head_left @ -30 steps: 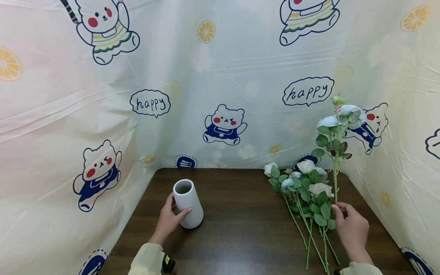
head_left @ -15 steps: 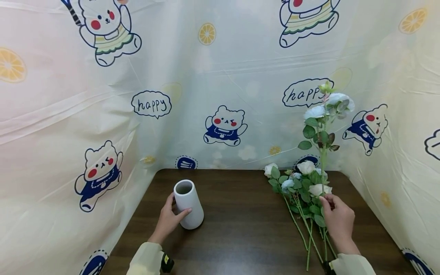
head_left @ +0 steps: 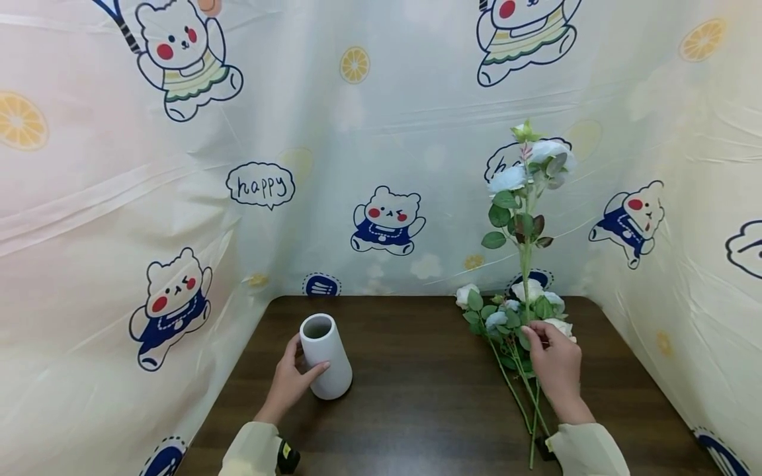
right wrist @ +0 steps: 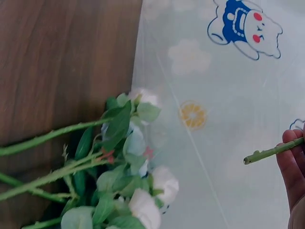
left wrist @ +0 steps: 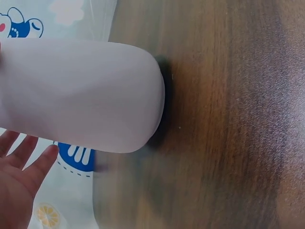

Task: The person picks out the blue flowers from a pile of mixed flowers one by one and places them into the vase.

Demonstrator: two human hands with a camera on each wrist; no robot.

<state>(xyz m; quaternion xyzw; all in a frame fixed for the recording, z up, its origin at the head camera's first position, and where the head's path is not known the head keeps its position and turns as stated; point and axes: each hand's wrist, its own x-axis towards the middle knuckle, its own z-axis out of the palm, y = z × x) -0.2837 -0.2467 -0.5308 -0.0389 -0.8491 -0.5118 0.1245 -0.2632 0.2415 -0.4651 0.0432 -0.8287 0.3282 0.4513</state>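
While I look in through the head camera, a pale printed sheet fills the far side and both flanks, carrying cartoon bears, orange slices and the word "happy" in bubbles. Before it lies a dark wooden table. On the table's right half I see a bunch of flowers, white and pale blue, blooms toward the far edge and green stems pointing to the near side. Above them stands a single flower spray, held upright — two pale blue blooms near its top, leaves lower down. Left of centre, a white vase stands on the wood with its dark mouth up.

My view of the left hand shows it holding the vase, thumb across the front and fingers at the left side. The right hand pinches the spray low on its stem, thumb and fingers close together. Pale sleeves cover both forearms. Smallest of all, from the right wrist camera, is the stem's cut end — poking out past the fingers, apart from the bunch.
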